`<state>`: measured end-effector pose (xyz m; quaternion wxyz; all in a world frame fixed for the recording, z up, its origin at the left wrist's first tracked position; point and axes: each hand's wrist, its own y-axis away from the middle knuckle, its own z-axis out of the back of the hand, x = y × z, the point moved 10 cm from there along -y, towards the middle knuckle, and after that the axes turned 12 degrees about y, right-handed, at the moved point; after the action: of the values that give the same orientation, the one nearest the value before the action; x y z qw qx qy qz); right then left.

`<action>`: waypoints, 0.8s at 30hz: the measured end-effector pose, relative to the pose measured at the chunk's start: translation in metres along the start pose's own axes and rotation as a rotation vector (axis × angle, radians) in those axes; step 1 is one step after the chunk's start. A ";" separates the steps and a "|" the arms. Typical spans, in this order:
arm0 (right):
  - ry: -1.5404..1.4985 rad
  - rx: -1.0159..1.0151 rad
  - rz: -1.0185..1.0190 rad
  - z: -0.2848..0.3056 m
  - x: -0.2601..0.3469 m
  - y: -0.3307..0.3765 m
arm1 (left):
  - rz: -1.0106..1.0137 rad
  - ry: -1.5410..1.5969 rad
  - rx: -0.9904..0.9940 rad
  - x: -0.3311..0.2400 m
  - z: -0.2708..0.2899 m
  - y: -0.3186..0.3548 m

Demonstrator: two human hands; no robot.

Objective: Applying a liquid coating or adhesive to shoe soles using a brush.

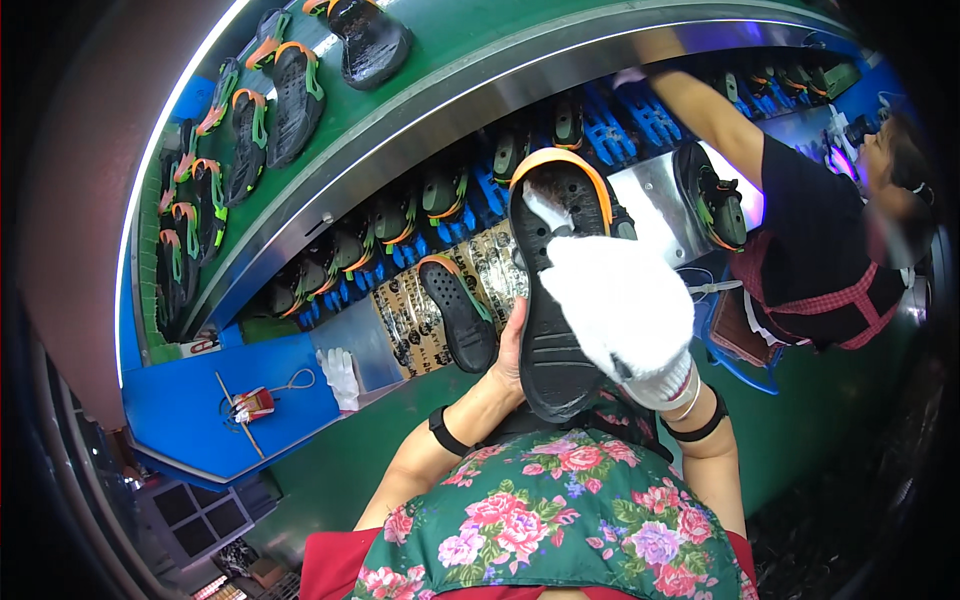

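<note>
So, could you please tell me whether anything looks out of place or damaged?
Nothing looks clearly spilled or broken. A loose white glove lies at the edge of the blue tabletop, and a pale patch inside the held black shoe could be glare or residue; I cannot tell.

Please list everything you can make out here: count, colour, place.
held shoe: one, black with orange strap, in left hand
loose shoe: one, black, orange-green trim, on taped brown board
upper shoes: several, black, orange, green, on green surface
lower shoes: several, dark, along blue racks
loose glove: one, white, blue table's right edge
packet: one, red, on blue table
co-worker: one, dark top, right
apron: one, green floral, on wearer
wristbands: two, black, both wrists
left hand: one, bare, at held shoe
right hand: one, white-covered, over held shoe
</note>
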<state>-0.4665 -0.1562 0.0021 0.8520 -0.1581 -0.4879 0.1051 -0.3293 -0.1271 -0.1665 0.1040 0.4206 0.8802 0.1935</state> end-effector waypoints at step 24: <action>-0.080 -0.099 0.232 0.001 0.011 -0.002 | 0.056 0.338 0.243 -0.016 -0.058 -0.025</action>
<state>-0.4616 -0.1537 0.0121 0.8051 -0.2512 -0.5044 0.1851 -0.3570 -0.1682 -0.1245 -0.1020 0.4160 0.8899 0.1568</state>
